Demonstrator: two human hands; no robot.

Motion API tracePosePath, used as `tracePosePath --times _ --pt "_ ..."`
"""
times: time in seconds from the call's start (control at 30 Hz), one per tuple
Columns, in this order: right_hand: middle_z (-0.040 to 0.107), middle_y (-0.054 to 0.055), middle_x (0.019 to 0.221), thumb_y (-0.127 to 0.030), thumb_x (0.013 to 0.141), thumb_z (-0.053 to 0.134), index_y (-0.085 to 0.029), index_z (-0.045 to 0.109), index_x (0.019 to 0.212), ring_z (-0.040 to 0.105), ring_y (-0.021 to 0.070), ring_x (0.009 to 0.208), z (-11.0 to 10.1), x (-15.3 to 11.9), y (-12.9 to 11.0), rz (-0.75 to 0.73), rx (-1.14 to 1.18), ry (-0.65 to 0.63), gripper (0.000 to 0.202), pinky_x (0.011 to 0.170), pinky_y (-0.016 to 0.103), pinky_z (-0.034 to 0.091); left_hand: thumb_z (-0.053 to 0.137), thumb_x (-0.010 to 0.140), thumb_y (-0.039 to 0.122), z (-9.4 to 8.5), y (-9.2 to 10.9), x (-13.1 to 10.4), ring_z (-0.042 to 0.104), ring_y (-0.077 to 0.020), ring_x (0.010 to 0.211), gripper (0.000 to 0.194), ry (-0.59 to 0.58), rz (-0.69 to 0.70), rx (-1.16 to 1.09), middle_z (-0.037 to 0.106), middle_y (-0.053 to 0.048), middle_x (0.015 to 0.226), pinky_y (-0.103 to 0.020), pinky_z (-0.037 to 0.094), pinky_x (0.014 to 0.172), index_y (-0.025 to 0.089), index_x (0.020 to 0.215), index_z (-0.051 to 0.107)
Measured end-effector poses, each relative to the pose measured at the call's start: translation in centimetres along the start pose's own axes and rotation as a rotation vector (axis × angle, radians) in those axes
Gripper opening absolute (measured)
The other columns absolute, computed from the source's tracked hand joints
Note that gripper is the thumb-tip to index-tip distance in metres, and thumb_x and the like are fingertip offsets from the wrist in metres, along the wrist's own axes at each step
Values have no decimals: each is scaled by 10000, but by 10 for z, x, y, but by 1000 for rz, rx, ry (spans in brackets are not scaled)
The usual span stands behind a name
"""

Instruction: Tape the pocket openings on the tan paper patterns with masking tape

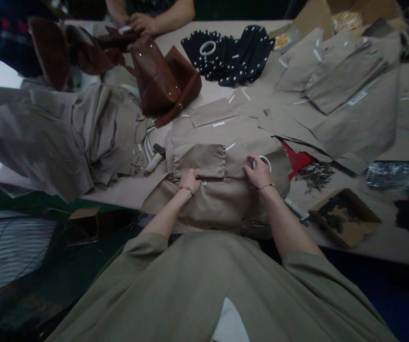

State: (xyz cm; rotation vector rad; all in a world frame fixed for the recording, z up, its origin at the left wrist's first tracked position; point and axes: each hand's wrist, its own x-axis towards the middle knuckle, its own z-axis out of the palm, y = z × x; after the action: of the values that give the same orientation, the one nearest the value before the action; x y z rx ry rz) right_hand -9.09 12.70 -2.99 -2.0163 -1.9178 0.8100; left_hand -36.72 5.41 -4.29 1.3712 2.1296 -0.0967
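Note:
A taupe fabric rectangle with gathered side edges lies on larger taupe cloth pieces at the table's front. My left hand is closed on the lower edge of this rectangle, beside a small white label. To its right my right hand is curled around a white tape roll and rests on the large cloth. Short white strips lie on the fabric above the rectangle.
Taupe cloth piles cover the left; more pieces lie right. Brown leather bags and polka-dot fabric are behind. A cardboard tray stands front right, near metal bits. Another person's hands are at the back.

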Motion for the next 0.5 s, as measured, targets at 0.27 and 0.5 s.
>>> tracePosePath --times 0.27,0.5 --pt "717 115 1182 -306 895 571 -186 670 1316 666 279 1050 -17 -31 -37 -120 64 69 449 920 366 513 688 843 605 -16 4 -7 695 -338 1121 524 -68 -37 205 722 -207 1167 -403 529 917 205 1165 584" --pt "729 60 1070 -109 823 669 -71 693 1185 641 139 919 -76 75 -103 -389 284 35 364 905 267 497 570 886 695 -58 -9 -15 715 -314 1040 546 2 3 209 747 -144 1077 -359 527 842 221 1156 594"
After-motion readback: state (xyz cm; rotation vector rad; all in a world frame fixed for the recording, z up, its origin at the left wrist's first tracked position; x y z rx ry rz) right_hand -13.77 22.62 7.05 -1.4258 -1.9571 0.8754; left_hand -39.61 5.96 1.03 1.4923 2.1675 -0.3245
